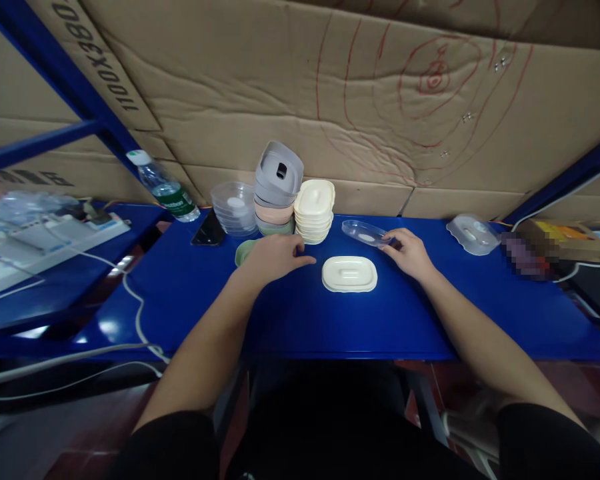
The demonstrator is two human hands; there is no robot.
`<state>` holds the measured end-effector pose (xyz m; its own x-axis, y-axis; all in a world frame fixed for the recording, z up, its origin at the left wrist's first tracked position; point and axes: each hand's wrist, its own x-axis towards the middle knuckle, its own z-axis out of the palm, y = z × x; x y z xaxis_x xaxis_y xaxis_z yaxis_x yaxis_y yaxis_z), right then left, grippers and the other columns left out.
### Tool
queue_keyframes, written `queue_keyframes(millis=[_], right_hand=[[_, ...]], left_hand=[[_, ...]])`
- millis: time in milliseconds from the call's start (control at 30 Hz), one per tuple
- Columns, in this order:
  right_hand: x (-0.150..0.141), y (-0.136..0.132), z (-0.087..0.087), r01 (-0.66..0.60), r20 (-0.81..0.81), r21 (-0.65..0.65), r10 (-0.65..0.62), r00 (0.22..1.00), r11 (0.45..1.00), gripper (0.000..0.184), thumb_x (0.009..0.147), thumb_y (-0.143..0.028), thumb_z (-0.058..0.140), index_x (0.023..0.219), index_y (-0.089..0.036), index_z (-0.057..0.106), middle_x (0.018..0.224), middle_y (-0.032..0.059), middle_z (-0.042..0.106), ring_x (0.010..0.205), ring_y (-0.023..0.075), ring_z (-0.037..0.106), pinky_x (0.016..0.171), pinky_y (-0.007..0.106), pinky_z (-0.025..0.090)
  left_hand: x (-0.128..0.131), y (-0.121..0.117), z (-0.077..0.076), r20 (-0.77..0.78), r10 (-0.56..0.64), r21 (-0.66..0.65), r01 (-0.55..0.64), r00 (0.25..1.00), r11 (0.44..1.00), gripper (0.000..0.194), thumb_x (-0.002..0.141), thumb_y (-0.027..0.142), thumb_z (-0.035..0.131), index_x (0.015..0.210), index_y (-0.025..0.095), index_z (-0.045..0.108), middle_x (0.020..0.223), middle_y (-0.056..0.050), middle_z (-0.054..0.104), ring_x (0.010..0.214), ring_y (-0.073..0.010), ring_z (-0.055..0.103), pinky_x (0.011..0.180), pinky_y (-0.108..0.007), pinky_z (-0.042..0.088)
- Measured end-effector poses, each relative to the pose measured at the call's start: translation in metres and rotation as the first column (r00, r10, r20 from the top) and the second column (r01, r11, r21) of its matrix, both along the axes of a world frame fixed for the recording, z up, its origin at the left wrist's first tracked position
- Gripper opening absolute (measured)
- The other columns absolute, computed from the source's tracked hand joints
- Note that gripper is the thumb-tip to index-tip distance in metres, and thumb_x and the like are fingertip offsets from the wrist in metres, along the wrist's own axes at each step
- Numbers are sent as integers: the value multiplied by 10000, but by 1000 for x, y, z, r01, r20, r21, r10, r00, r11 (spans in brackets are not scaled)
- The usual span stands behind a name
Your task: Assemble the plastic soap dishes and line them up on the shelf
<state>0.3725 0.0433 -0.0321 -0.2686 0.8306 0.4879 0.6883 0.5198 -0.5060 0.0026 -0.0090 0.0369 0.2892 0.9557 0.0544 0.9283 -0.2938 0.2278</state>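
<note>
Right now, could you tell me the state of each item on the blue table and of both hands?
Left hand: palm down, reaching toward the cream stack, holding nothing visible.
Right hand: gripping the clear lid.
Clear lid: tilted, one end lifted.
Cream dish: flat, alone, untouched.
Cream stack: nested, upright.
Grey and pastel stack: top piece tilted.
Clear stack: nested.
Water bottle: capped, leaning.
Phone: screen dark.

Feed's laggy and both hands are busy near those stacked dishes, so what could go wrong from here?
1. The left hand works right beside the leaning stack of grey and pink dishes; a nudge could topple it, perhaps onto the phone.
2. The right hand pinches only one end of the clear lid, so it may slip.
3. The water bottle leans near the power strip; a leak there looks hazardous.
</note>
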Motion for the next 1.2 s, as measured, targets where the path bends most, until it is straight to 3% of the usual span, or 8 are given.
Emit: queue_keyframes(millis=[233, 400, 600, 667, 800, 933, 1033, 1200], right_hand=[[13, 14, -11, 144, 162, -32, -137, 977, 989, 213, 860, -302, 708, 1048, -209, 740, 1136, 110, 694, 758, 215, 676, 825, 453, 599], [17, 17, -14, 118, 296, -13, -109, 949, 993, 373, 871, -174, 608, 1217, -222, 738, 1286, 116, 702, 1133, 306, 679, 995, 497, 565], [15, 13, -7, 120, 280, 59, -131, 951, 991, 430, 881, -183, 577, 1286, -190, 722, 1339, 143, 693, 1232, 333, 648, 1057, 538, 526], [7, 5, 1, 119, 193, 133, -144, 971, 984, 365, 919, -282, 603, 1252, -207, 733, 1282, 131, 724, 1209, 330, 659, 1054, 546, 522], [-15, -19, 23, 109, 59, 260, -128, 990, 960, 385, 959, -489, 629, 1253, -259, 723, 1223, 101, 753, 1159, 319, 681, 1039, 542, 524], [-33, -40, 33, -69, 105, 254, 44, 994, 965, 815, 849, -656, 728, 1537, -285, 499, 1392, 119, 678, 1247, 358, 642, 1074, 565, 514], [-38, -44, 29, -171, 124, 210, 148, 981, 963, 1123, 768, -710, 777, 1663, -268, 261, 1524, 150, 575, 1327, 400, 595, 1093, 586, 510], [-35, -41, 23, -145, -4, 159, 147, 989, 977, 988, 791, -661, 775, 1617, -280, 388, 1393, 130, 677, 1209, 378, 678, 1029, 567, 562]], left_hand=[[-14, 4, -4, -173, -11, -139, -14, 985, 990, 386, 796, 611, 730, 849, 232, 683, 889, -58, 741, 850, -279, 687, 691, -332, 421], [-7, 2, -8, -194, -82, -124, 58, 978, 991, 199, 855, 391, 648, 764, 217, 674, 840, -69, 722, 833, -264, 680, 669, -323, 394], [-2, -10, 5, 188, -92, 24, 90, 978, 996, 278, 847, 380, 651, 647, 198, 588, 622, 6, 598, 596, -140, 529, 554, -273, 318], [0, -14, 9, 450, -120, 33, 118, 885, 993, 297, 851, 410, 681, 666, 191, 603, 551, 37, 540, 512, -100, 455, 501, -250, 301], [10, -22, 11, 820, -168, 85, 174, 547, 981, 255, 838, 400, 756, 760, 178, 657, 578, 39, 604, 482, -76, 499, 465, -217, 368], [24, -24, 6, 947, -152, 63, 299, 282, 952, 304, 831, 422, 799, 777, 187, 613, 654, 3, 705, 578, -111, 656, 554, -230, 507], [35, -24, -3, 977, -97, 0, 463, 187, 886, 395, 824, 491, 810, 769, 186, 565, 710, -21, 738, 658, -132, 710, 608, -239, 548], [49, -19, -19, 992, 31, -95, 555, 123, 826, 446, 801, 474, 842, 886, 199, 502, 754, 4, 716, 729, -162, 752, 633, -245, 560]])
